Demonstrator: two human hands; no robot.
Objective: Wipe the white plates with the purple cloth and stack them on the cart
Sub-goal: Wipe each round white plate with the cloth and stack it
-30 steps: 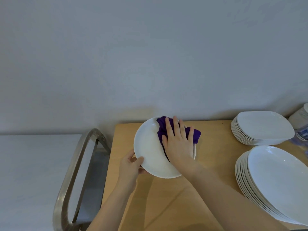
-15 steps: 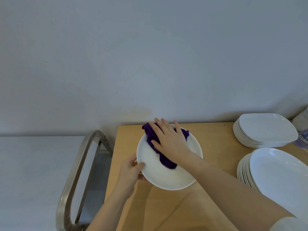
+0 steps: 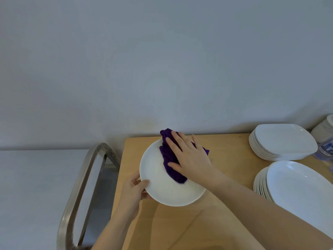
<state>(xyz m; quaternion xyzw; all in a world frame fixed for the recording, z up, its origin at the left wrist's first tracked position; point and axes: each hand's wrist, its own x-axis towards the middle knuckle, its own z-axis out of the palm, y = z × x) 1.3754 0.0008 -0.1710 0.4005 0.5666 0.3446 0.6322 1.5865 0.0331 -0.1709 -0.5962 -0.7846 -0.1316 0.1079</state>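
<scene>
Nearest me, my left hand (image 3: 134,191) grips the white plate (image 3: 162,186) at its 8 o'clock rim, thumb on top, above the tabletop (image 3: 225,159). Farther out, my right hand (image 3: 191,157) presses the purple cloth (image 3: 168,157) flat, fingers (image 3: 173,143) straight, spread toward 11 o'clock. Stacked plates (image 3: 282,139) sit at 3 o'clock.
</scene>
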